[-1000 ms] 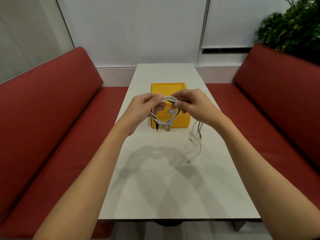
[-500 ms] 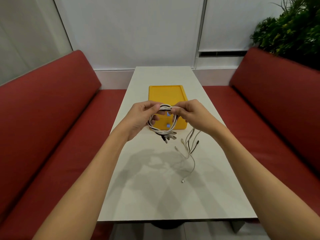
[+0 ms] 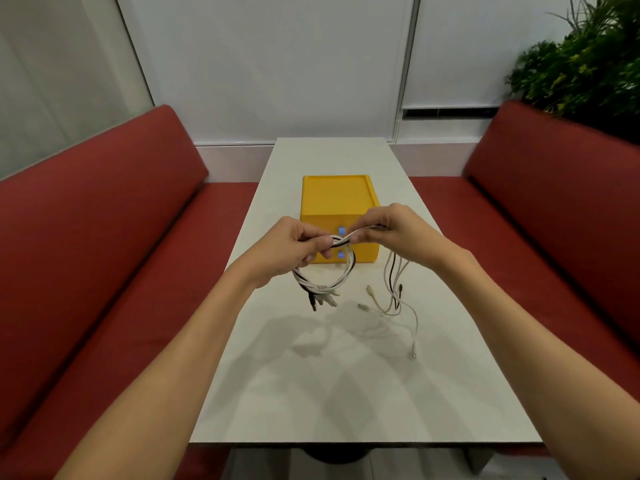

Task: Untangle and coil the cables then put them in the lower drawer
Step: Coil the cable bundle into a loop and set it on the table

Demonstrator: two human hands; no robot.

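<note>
1. Left hand (image 3: 294, 252) grip pinches cable coil (image 3: 323, 289) above counter (image 3: 311, 393), before yellow drawer box (image 3: 337, 200).
2. Right hand (image 3: 393, 233) grip pinches the feed strand; loose tails (image 3: 392, 285) trail on counter.
3. Advice: equal loops, no twist.

A white-and-black cable bundle (image 3: 323, 275) hangs as a loop, plugs at its six o'clock. Loose tails (image 3: 394, 289) trail at three o'clock. At twelve o'clock, the yellow drawer box (image 3: 337, 202) sits with its lower drawer (image 3: 362, 255) closed.

A white table (image 3: 346, 403) bears a yellow drawer box (image 3: 337, 199), loose ends of the cables (image 3: 414, 353) lying beside it.
</note>
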